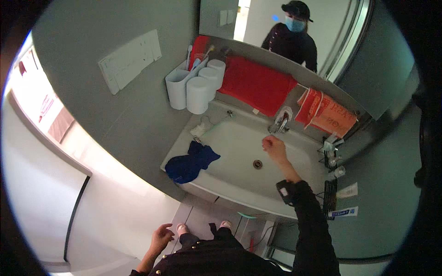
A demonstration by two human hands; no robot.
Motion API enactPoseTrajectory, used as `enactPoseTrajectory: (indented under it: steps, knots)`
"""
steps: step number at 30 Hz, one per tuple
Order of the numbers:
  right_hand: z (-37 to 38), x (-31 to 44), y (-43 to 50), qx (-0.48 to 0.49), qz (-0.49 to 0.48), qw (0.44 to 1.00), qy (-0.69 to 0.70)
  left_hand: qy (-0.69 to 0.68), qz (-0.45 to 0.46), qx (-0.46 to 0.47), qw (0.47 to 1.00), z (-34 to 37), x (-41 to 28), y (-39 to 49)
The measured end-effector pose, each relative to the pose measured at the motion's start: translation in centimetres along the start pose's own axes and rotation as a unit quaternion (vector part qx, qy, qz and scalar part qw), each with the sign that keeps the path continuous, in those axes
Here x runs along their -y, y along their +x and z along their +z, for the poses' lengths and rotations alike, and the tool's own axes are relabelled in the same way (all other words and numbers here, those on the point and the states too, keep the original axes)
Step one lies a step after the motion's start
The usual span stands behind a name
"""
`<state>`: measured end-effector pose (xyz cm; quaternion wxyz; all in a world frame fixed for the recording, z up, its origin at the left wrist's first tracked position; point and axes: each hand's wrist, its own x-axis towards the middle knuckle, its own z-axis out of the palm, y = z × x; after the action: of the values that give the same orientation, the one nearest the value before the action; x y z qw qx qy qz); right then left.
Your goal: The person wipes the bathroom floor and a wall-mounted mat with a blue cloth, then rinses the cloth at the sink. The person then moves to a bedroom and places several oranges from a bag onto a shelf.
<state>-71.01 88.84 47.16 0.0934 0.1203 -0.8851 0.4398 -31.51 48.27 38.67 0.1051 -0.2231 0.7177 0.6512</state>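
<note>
Over the white sink basin, just below the chrome faucet, is my right hand, its fingers curled; whether anything is inside them I cannot tell. The drain lies to the left of that wrist. My left hand hangs low beside my body, away from the sink, fingers loosely bent and apart, holding nothing. A dark blue cloth lies over the basin's left front rim. Close behind the cloth is a small crumpled whitish item.
White cups and a toothbrush holder stand at the back left. A red towel and an orange towel hang behind the basin. Tubes, including a toothpaste tube, sit in black racks at right. A mirror shows a masked person.
</note>
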Motion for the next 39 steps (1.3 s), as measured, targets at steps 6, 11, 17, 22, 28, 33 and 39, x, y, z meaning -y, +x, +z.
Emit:
enactPoseTrajectory:
  steps: [6,11,17,22,28,33,39]
  knots:
    - [9.0,3.4,-0.3,0.027,-0.027,0.999,-0.039,0.013,-0.011,-0.026,1.0,-5.8,0.4,0.6]
    - [13.8,5.6,-9.5,0.11,0.035,0.992,0.049,0.017,-0.044,0.025,0.999,-5.4,0.8,2.7]
    - [14.3,6.5,-35.6,0.132,0.188,0.971,0.064,0.074,-0.037,0.184,0.979,-4.2,-0.8,4.3]
    - [13.4,10.0,-57.9,0.012,0.597,0.792,0.127,0.198,-0.135,0.322,0.916,-2.1,5.9,7.6]
    - [16.6,15.1,-63.0,-0.064,0.708,0.638,0.297,0.537,0.004,0.443,0.718,-4.1,21.6,10.2]
    - [15.9,6.5,-69.1,0.094,0.671,0.616,0.401,0.6,-0.085,0.526,0.596,-8.7,21.5,6.3]
    - [24.3,-9.1,-90.4,-0.506,0.721,0.396,0.258,0.626,-0.114,0.482,0.603,-9.4,19.6,3.8]
